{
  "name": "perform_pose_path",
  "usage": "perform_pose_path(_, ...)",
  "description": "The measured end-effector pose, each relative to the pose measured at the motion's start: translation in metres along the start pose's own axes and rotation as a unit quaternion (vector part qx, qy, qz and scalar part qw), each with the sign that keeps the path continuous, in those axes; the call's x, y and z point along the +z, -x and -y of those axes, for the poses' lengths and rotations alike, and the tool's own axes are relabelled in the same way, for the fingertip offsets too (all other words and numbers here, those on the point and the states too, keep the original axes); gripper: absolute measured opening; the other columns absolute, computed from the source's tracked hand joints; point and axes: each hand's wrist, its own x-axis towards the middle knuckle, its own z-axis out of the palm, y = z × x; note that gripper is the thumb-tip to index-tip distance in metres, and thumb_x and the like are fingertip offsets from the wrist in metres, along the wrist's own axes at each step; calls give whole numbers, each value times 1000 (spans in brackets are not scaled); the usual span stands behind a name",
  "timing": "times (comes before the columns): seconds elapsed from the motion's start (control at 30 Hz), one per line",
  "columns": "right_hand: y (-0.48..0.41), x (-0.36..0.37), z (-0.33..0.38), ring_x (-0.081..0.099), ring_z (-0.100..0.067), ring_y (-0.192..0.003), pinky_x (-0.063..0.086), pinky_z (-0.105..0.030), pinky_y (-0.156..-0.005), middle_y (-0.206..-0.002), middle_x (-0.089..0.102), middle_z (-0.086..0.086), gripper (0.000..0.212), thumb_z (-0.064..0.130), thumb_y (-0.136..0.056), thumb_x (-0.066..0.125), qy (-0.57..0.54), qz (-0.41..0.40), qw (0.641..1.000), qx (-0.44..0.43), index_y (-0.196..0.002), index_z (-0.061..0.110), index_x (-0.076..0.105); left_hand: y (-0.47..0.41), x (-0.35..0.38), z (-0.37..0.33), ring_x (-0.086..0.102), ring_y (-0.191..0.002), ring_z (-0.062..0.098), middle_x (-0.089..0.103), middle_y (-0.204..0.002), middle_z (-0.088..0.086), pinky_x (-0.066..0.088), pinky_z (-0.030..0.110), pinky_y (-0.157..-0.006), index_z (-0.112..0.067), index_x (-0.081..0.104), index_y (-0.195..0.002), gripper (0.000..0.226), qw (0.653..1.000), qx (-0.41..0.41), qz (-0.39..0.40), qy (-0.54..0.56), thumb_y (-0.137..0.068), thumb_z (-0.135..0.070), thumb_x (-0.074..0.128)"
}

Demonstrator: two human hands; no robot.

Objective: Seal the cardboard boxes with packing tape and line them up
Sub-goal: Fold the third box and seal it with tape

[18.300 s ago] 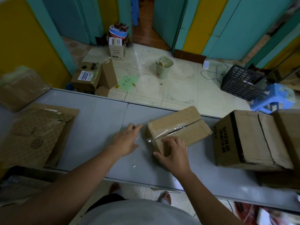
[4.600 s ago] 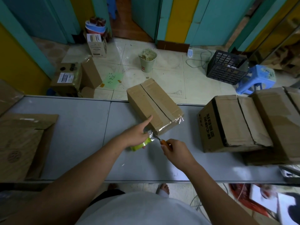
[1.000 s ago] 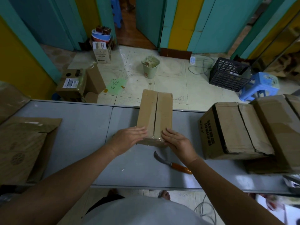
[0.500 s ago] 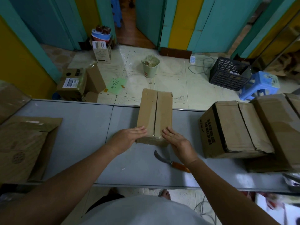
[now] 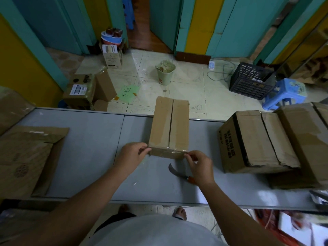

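Small box (image 5: pixel 170 126) lies lengthwise on bench (image 5: pixel 88 148), near end facing person, likely so tape end can be folded over near edge. Clear tape (image 5: pixel 168 151) shines along that edge. Left hand (image 5: pixel 132 154) pinches near-left corner, grip narrow on tape or flap there. Right hand (image 5: pixel 199 163) pinches near-right corner likewise. Box sits just beyond both grips, between them. Knife (image 5: pixel 179 174) rests on bench under right wrist, within reach. Larger boxes (image 5: pixel 257 139) stand to right, probably row for lining up.

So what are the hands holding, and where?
The small box: left hand and right hand pinch its near taped end at the two corners.
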Motion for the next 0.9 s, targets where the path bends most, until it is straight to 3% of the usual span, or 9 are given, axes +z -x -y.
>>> perform_pose_path(0.2, -3, -5, -8, 63, -2, -85, 50, -16, -80, -95, 70, 8, 5, 19, -97, 74, 39, 27, 998, -33, -101, 20, 77, -4, -7, -4, 67, -69, 29, 74, -77, 11, 55, 38, -66, -7, 82, -93, 15, 997, 30, 39, -63, -97, -21, 78)
perform_pose_path(0.33, -8, -5, -10, 61, -6, -86, 41, -3, -78, -96, 67, 9, 7, 15, -100, 69, 67, 42, 996, -50, -101, 19, 75, -6, -12, -7, 65, -75, 37, 72, -83, 17, 52, 47, -70, -2, 75, -96, 23, 992, 31, 70, -105, -105, -22, 68)
perform_pose_path(0.57, -6, -11, -12, 60, 1, -93, 43, -4, -80, -98, 67, 11, 4, 22, -99, 71, 46, 73, 995, -58, -102, 23, 73, -5, -24, -15, 65, -72, 19, 74, -82, 0, 55, 37, -67, -14, 77, -96, 19, 989, 42, 107, -95, -103, -30, 70)
perform_pose_path(0.7, -3, -18, -12, 64, -1, -96, 51, -18, -87, -102, 71, 12, 10, 28, -98, 73, 21, 104, 993, -55, -107, 23, 74, -5, -31, -16, 64, -76, 13, 72, -87, -3, 54, 33, -68, -19, 74, -96, 27, 981, 30, 168, -89, -102, -44, 67)
perform_pose_path(0.9, -1, -31, -10, 66, -4, -108, 51, -18, -94, -119, 73, 9, 30, 38, -104, 61, 19, 167, 983, -68, -126, 20, 72, -7, -39, -12, 66, -82, 17, 73, -96, 2, 57, 40, -76, -14, 75, -108, 16, 974, 48, 202, -86, -104, -21, 62)
